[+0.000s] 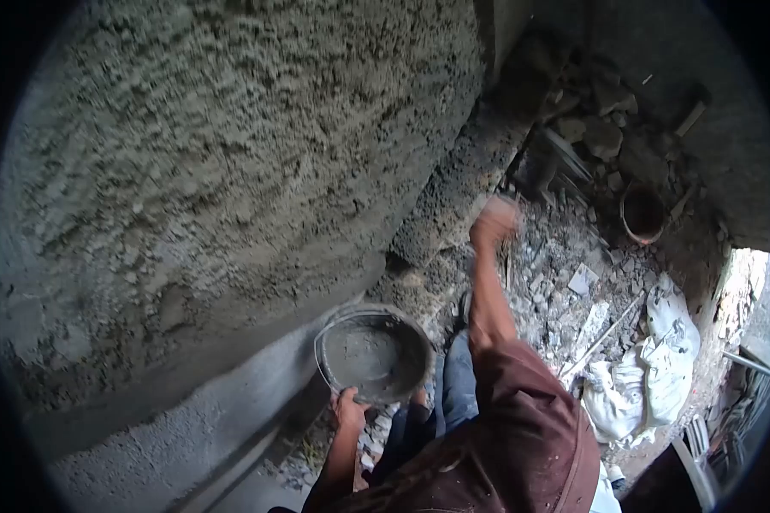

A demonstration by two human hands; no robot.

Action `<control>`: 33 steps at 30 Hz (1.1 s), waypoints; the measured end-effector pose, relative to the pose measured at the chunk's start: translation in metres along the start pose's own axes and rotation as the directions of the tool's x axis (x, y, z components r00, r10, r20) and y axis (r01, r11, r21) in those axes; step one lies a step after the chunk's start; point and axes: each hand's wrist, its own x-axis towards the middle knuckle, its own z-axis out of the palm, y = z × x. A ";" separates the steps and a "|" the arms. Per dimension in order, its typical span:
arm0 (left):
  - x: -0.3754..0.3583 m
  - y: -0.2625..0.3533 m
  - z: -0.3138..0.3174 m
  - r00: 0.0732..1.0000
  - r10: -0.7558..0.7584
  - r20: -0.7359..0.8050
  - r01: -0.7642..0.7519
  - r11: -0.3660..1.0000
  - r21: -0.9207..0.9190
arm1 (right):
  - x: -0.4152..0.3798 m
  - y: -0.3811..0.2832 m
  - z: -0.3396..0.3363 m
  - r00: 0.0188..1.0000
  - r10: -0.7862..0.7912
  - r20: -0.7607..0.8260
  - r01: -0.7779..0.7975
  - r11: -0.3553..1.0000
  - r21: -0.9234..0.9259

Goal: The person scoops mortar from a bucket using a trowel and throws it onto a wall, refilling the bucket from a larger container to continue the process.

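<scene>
— What is the left hand [348, 409] on?

— It grips the near rim of a round metal pan [375, 352], fingers curled shut on the edge. The pan is shallow and bowl-shaped, with a thin bright lip and a dull grey coat of wet mortar inside. It is held low against the foot of the wall, in the lower middle of the view.

— And the wall itself?

— The wall [214, 162] fills the left and centre. Its upper part is fresh grey plaster, thrown on rough, lumpy and pitted, with ridges and small crumbs all over. Below that runs a smoother, flatter band [171, 410] of grey, finer in grain.

— The right hand?

— The right hand [494, 221] is raised at the end of a bare forearm, up by the wall's dark, crusted edge. It is blurred; I cannot tell whether the fingers are apart or closed, or whether they hold anything. A dark red-brown sleeve [522, 419] covers the upper arm.

— What lies on the ground?

— Broken rubble [565, 274], angular grey stones and chips. A crumpled white sack [650, 368] sits to the right, soft and creased. Farther back stands a small round bucket [642, 212] with a rusty orange rim, well apart from the pan.
</scene>
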 end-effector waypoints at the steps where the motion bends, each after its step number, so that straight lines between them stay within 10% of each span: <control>1: 0.001 -0.009 -0.008 1.000 -0.001 -0.013 0.001 0.999 -0.035 | -0.018 -0.060 0.015 0.993 -0.016 0.120 -0.013 0.972 0.233; 3: 0.002 -0.003 0.003 1.000 0.006 0.006 -0.006 0.997 -0.074 | -0.055 -0.159 -0.003 0.962 0.063 0.265 -0.178 0.882 0.435; 6: -0.028 0.007 0.004 0.998 -0.031 -0.051 0.028 0.997 -0.071 | -0.079 -0.240 -0.127 0.646 0.246 0.722 -0.683 0.607 0.405; 8: -0.022 -0.003 -0.008 0.998 -0.043 -0.046 0.041 0.998 -0.040 | -0.088 -0.227 -0.211 0.654 -0.036 0.756 -0.404 0.828 0.389; 12: -0.061 0.019 0.005 0.999 -0.012 0.032 0.011 0.999 0.036 | -0.087 -0.129 -0.322 -0.021 -0.250 0.968 0.234 0.940 0.248; 14: -0.074 0.032 0.009 0.992 0.041 0.123 -0.059 0.987 0.152 | -0.110 -0.090 -0.343 0.091 -0.539 0.837 0.719 0.618 0.320; 19: -0.083 0.050 0.019 0.724 0.497 0.478 -0.631 0.758 0.166 | -0.164 -0.142 -0.322 0.072 -0.510 0.857 0.713 0.627 0.313; 21: -0.087 0.065 0.008 0.632 0.589 0.504 -0.741 0.650 0.169 | -0.140 -0.171 -0.344 -0.052 -0.607 0.793 0.786 0.466 0.407; 23: -0.090 0.077 -0.010 0.585 0.616 0.527 -0.784 0.597 0.171 | -0.114 -0.187 -0.361 -0.130 -0.917 0.378 0.974 -0.190 -0.126; 25: -0.105 0.102 -0.027 0.627 0.465 0.625 -0.742 0.600 0.299 | -0.093 -0.204 -0.357 0.181 -0.671 0.719 0.892 0.419 0.167; 27: -0.110 0.099 -0.023 0.306 0.744 0.594 -0.950 0.278 0.142 | -0.096 -0.212 -0.355 0.229 -0.533 0.814 0.752 0.628 0.200; 28: -0.110 0.101 -0.032 0.292 0.742 0.603 -0.955 0.264 0.137 | -0.102 -0.214 -0.358 0.219 -0.380 0.899 0.557 0.805 0.204; 31: -0.118 0.121 -0.038 0.204 0.764 0.612 -0.940 0.328 -0.096 | -0.097 -0.263 -0.414 0.006 -0.086 0.996 0.165 0.983 0.084; 32: -0.126 0.132 -0.044 0.307 0.640 0.704 -0.886 0.462 -0.033 | -0.115 -0.233 -0.408 0.056 -0.053 0.997 -0.010 0.999 0.054; 33: -0.128 0.140 -0.045 0.348 0.564 0.749 -0.857 0.516 0.009 | -0.121 -0.229 -0.407 0.009 -0.308 0.951 -0.086 0.948 0.308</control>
